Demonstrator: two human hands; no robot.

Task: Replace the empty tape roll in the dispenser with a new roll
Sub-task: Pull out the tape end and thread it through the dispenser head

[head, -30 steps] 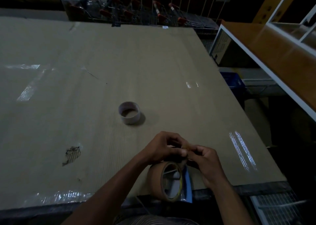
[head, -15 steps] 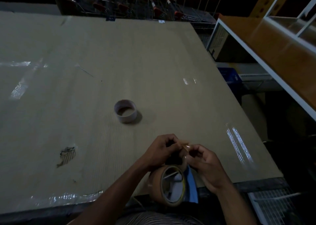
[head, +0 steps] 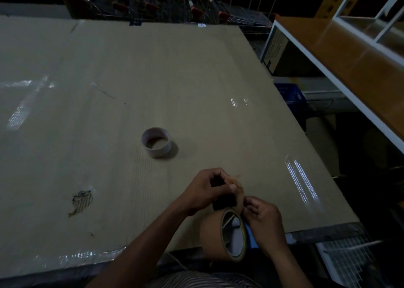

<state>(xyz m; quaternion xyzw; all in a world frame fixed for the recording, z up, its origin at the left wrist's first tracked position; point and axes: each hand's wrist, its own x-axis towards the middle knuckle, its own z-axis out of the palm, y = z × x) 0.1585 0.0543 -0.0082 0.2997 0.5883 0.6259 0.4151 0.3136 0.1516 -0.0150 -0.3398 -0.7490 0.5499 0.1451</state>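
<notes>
A full brown tape roll [head: 213,235] sits on the dispenser at the table's near edge, standing on its side. Only the dispenser's dark front part [head: 224,202] and a blue piece [head: 251,236] show. My left hand [head: 205,189] grips the dark front part and pinches the loose brown tape end [head: 239,189]. My right hand [head: 263,220] holds the tape strip just above the roll. The empty white tape core [head: 156,142] lies flat on the cardboard, well apart from both hands.
The table is covered in brown cardboard [head: 153,80] with a torn spot [head: 82,201] at the near left. Shopping trolleys [head: 175,3] stand behind the far edge. An orange shelf [head: 349,53] runs along the right. A blue crate [head: 290,95] sits below it.
My right hand has dropped lower and to the right, away from my left hand, and the brown tape strip now shows between them. The empty core has not moved.
</notes>
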